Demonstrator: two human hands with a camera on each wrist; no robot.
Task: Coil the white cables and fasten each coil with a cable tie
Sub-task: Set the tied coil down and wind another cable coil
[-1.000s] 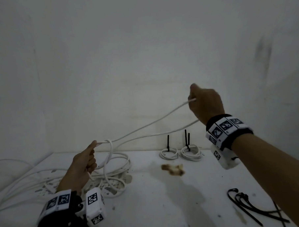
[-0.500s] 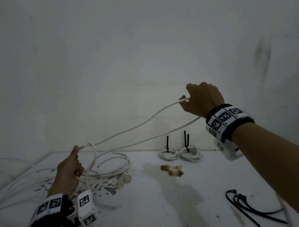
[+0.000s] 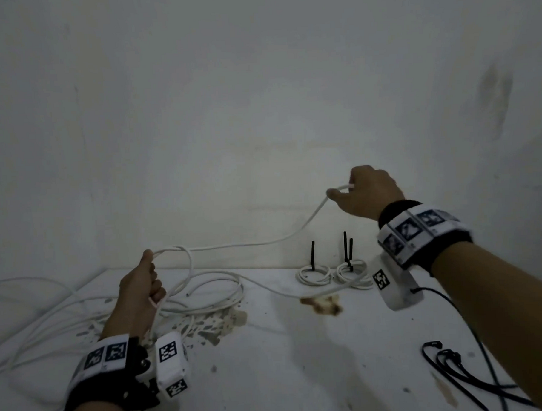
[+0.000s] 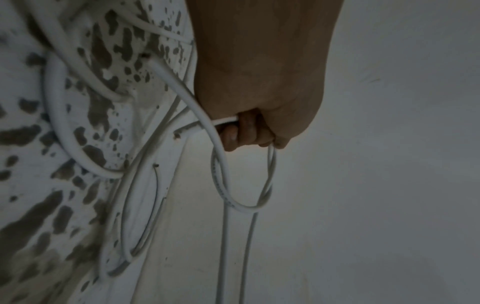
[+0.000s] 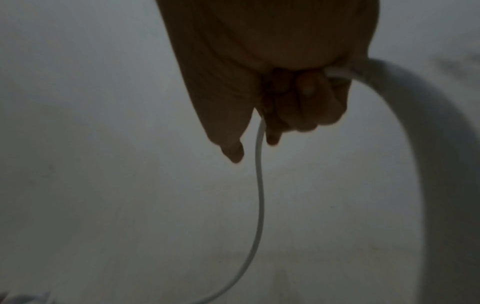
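In the head view, the cable (image 3: 249, 244) is held by both hands: the left hand (image 3: 140, 291) grips small loops, the right hand (image 3: 368, 195) is closed on the strand, which now sags lower than a second ago, so another turn seems prepared. Two tied coils (image 3: 331, 272) and black ties (image 3: 457, 371) lie on the speckled tabletop (image 3: 285, 360).

In the left wrist view, a smooth round loop (image 4: 241, 181) hangs from curled fingers (image 4: 241, 131).

In the right wrist view, the thin strand (image 5: 259, 185) leaves the closed fist.

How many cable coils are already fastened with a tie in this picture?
2. Both lie at the back of the table, near the wall: the left coil and the right coil beside it, each with a black tie standing up. The right forearm may hide others.
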